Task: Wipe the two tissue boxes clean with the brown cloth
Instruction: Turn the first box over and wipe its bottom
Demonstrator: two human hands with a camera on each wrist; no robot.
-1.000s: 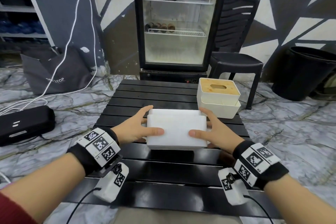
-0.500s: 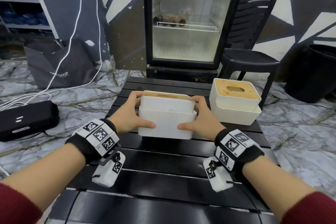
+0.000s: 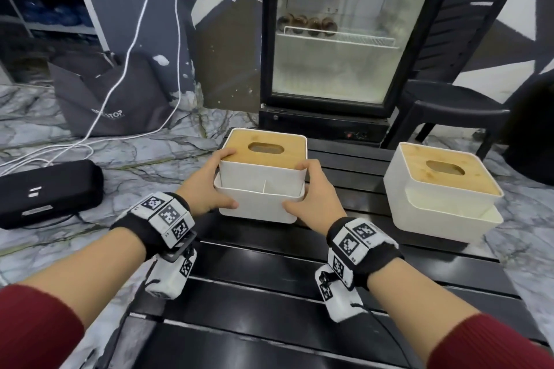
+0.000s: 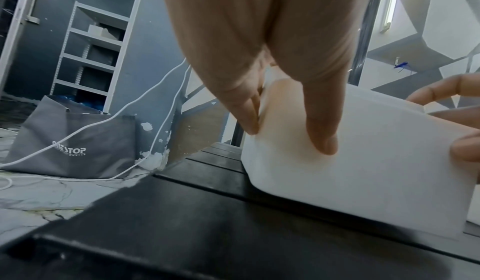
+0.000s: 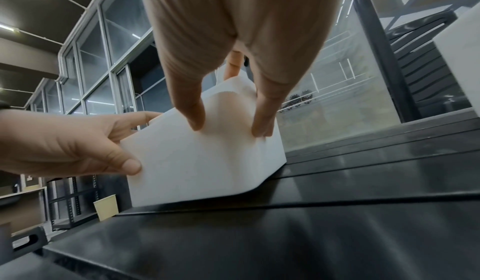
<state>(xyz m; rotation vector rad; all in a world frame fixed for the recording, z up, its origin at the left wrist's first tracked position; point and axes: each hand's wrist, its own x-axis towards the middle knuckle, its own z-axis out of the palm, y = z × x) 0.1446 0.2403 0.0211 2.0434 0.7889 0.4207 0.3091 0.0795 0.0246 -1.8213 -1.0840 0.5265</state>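
Partly, hands hide box sides

Sleeves: dark red, ribbed, on both my forearms.
Wristbands: black, carrying white blocks with square black-and-white markers.
Wrist cameras: white housings (thin black cables trailing).

Both hands have turned the tissue box upright, wooden lid now on top

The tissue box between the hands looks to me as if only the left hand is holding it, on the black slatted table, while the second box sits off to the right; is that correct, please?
Not quite: both hands hold the tissue box. The head view shows the left hand on its left side and the right hand on its right side. The rest stands: it is on the black slatted table, with the second box to the right.
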